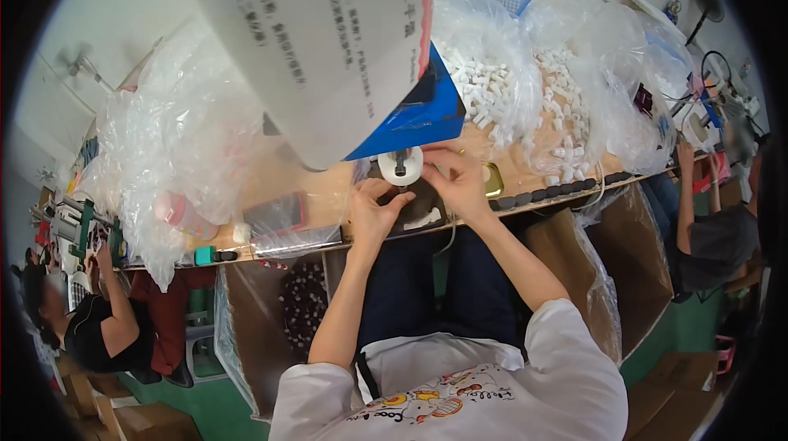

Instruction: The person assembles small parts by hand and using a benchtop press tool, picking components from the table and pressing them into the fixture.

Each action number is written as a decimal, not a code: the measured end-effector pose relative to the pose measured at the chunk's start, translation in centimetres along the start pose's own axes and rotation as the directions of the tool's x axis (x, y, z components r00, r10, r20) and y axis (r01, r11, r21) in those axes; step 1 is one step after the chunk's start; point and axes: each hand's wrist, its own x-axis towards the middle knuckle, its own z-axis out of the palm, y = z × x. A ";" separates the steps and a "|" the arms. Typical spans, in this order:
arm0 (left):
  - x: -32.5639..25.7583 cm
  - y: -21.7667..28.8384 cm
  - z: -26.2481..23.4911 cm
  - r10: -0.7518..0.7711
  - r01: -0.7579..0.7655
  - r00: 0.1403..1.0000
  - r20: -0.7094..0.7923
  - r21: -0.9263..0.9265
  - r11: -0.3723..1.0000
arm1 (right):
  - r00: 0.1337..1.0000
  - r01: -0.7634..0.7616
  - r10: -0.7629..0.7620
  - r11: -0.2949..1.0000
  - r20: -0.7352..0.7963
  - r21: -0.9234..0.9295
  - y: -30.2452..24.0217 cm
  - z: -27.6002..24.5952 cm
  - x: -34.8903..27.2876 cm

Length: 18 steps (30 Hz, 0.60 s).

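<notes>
A blue bench machine stands in front of me on the wooden table. Below its front sits a white round piece with a dark metal part at its centre. My left hand is closed just below that piece, thumb and forefinger pinched together; what they hold is too small to make out. At the right edge of the white piece are the bent fingers of my right hand, closed, their grip partly hidden. A curved white bit lies on the dark plate under my hands.
A large printed sheet hangs over the machine. Small white parts are heaped at the back right, beside clear plastic bags. Dark round pieces line the front edge. A pink bottle stands left. Other people work at both sides.
</notes>
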 end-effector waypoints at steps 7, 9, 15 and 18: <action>-1.0 0.4 1.1 0.120 -0.104 0.977 -0.177 0.100 0.990 | 0.864 0.472 -0.392 0.848 0.316 -0.242 0.9 1.2 -1.3; -0.9 0.3 0.8 0.109 -0.096 0.984 -0.138 0.099 0.990 | 0.864 0.483 -0.414 0.842 0.286 -0.239 1.4 1.4 -1.6; -2.9 1.0 -0.8 0.010 -0.013 0.995 -0.101 -0.033 0.999 | 0.994 0.104 -0.104 0.960 0.014 -0.261 3.4 -3.6 2.0; -3.7 1.0 -1.1 -0.030 0.021 0.993 -0.110 -0.081 0.996 | 0.989 -0.132 0.147 0.832 -0.016 -0.540 7.9 -5.6 5.5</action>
